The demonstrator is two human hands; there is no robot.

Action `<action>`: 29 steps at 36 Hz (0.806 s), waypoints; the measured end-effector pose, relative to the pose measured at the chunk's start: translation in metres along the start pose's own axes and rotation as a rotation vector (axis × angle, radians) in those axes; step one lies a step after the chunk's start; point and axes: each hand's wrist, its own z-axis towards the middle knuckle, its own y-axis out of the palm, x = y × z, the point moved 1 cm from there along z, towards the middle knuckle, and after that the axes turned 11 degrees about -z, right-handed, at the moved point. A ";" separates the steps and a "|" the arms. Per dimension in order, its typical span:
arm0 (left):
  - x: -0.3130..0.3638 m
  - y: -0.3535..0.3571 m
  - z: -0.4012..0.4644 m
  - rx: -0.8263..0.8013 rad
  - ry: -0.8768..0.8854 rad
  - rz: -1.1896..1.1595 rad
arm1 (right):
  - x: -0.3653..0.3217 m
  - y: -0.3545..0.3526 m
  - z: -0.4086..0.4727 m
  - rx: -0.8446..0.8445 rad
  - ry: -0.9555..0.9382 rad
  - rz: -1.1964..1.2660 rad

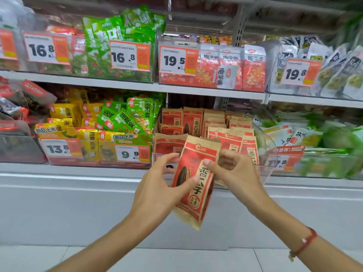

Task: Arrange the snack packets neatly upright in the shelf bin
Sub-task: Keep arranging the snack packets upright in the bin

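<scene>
A red and tan sunflower-seed packet hangs tilted in front of the lower shelf, just below and before the clear shelf bin. My left hand grips its left edge, thumb across the front. My right hand pinches its right edge with thumb and curled fingers. Several matching packets stand upright in rows inside the bin behind my hands; one at the front left leans against the bin's front wall.
Neighbouring bins hold yellow and green packets on the left and pale green and white packets on the right. An upper shelf carries green, red and grey packets behind price tags. A white shelf base and tiled floor lie below.
</scene>
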 end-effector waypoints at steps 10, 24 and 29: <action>-0.001 0.002 0.000 -0.123 -0.093 -0.049 | -0.013 0.004 -0.009 -0.026 -0.060 0.014; 0.007 -0.009 0.000 -0.429 -0.195 -0.371 | -0.013 -0.002 -0.007 -0.289 0.115 0.245; 0.014 -0.015 0.008 -0.113 0.057 -0.322 | -0.022 -0.003 -0.011 -0.280 -0.034 0.168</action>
